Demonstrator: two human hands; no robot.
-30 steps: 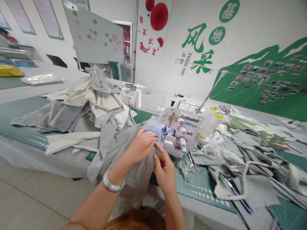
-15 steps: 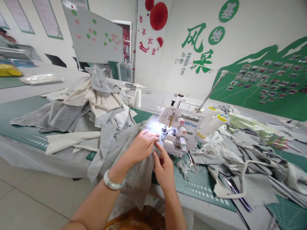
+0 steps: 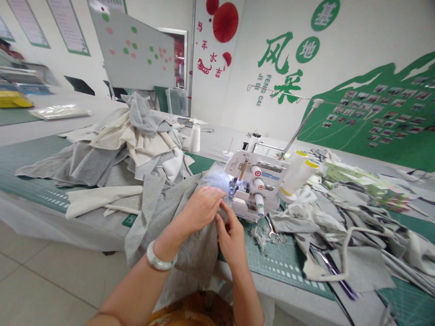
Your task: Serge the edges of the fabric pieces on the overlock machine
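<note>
A grey piece of fabric [image 3: 176, 203] runs up to the lit needle area of a white overlock sewing machine [image 3: 253, 174] and drapes over the table's front edge. My left hand [image 3: 203, 208], a pale bangle on its wrist, rests over the fabric just left of the presser foot, fingers bent and closed on the cloth. Close beside it, my right hand [image 3: 231, 235] pinches the fabric's right edge between thumb and index finger. The two hands' fingertips meet in front of the machine. The bit of cloth between them is mostly hidden.
Left of the machine lies a heap of grey and cream cloth [image 3: 132, 136]. Small scissors [image 3: 274, 232] lie with lint on the green cutting mat [image 3: 285, 267]. Thread cones [image 3: 301, 176], fabric scraps [image 3: 363, 265] and purple-handled scissors [image 3: 343, 283] are to the right.
My left hand has drawn slightly back from the needle area, its fingers more bent and closer to the right hand's fingertips. The right hand is almost unmoved.
</note>
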